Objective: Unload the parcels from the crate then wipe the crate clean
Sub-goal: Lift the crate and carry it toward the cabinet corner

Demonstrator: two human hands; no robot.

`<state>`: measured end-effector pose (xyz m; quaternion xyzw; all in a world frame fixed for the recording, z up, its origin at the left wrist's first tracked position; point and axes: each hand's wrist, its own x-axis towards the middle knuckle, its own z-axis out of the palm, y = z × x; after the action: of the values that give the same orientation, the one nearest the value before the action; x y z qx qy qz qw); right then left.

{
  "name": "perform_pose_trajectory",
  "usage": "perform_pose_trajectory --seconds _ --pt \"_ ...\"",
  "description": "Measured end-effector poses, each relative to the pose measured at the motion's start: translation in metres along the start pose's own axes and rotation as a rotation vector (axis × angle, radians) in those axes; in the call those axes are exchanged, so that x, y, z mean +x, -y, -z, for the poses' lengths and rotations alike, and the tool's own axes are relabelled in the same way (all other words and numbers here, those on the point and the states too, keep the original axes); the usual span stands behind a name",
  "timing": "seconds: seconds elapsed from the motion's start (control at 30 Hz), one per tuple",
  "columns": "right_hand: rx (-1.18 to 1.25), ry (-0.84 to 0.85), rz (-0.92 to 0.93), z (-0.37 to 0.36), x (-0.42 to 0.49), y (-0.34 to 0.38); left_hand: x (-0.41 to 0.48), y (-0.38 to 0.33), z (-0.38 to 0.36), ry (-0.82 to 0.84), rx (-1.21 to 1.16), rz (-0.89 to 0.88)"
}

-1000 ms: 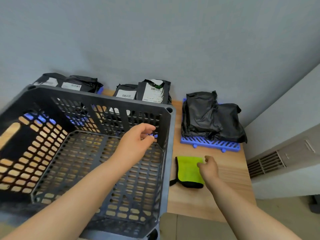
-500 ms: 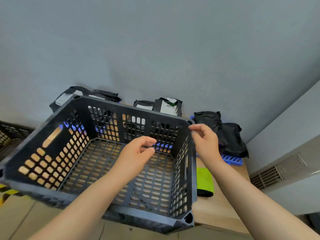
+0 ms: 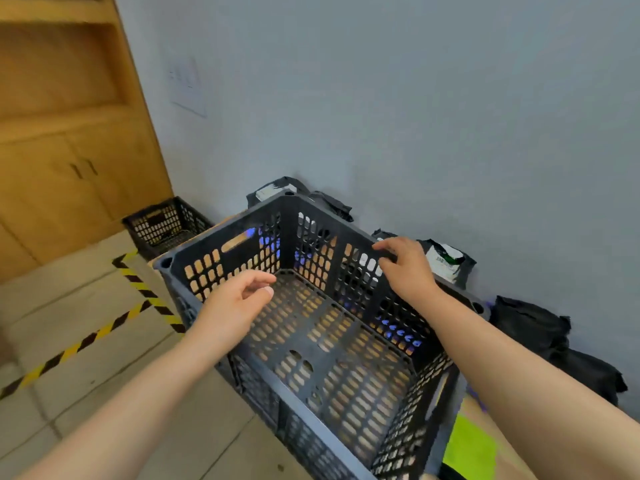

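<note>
A tall light-brown wooden cabinet (image 3: 69,140) with two small dark door handles fills the upper left. Just right of the cabinet's foot, a small black perforated plastic crate (image 3: 162,223) stands on the beige tiled floor (image 3: 86,393) against the grey-blue wall (image 3: 415,116). In front of the cabinet, yellow-and-black striped tape (image 3: 104,332) crosses the tiles, and a blurred pale rectangular sheet (image 3: 187,88) hangs on the wall beside the cabinet's upper part.
</note>
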<state>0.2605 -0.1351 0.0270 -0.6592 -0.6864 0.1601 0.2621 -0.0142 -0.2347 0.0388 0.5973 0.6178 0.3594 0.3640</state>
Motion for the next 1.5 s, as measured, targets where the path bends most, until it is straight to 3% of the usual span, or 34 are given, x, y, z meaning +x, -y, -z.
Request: perform_pose_trajectory --seconds 0.13,0.4,0.63,0.87,1.17,1.5 --pt "-0.171 0.135 0.037 -0.001 0.021 -0.009 -0.021 -0.004 0.0 -0.186 -0.024 0.117" --pt "-0.189 0.28 0.054 -0.003 0.042 -0.01 -0.073 -0.002 -0.019 -0.457 -0.036 0.333" --pt "-0.256 0.276 0.045 -0.005 0.036 0.0 -0.089 -0.008 -0.046 -0.314 -0.259 0.501" --pt "0.232 0.329 -0.167 0.007 0.043 0.008 -0.084 -0.009 -0.046 -0.478 -0.409 0.529" --pt "0.398 0.351 -0.335 -0.013 0.031 0.058 -0.09 0.022 0.007 -0.578 -0.401 0.577" --pt "0.448 0.44 -0.367 -0.076 0.024 0.173 -0.094 0.08 0.136 -0.633 -0.421 0.576"
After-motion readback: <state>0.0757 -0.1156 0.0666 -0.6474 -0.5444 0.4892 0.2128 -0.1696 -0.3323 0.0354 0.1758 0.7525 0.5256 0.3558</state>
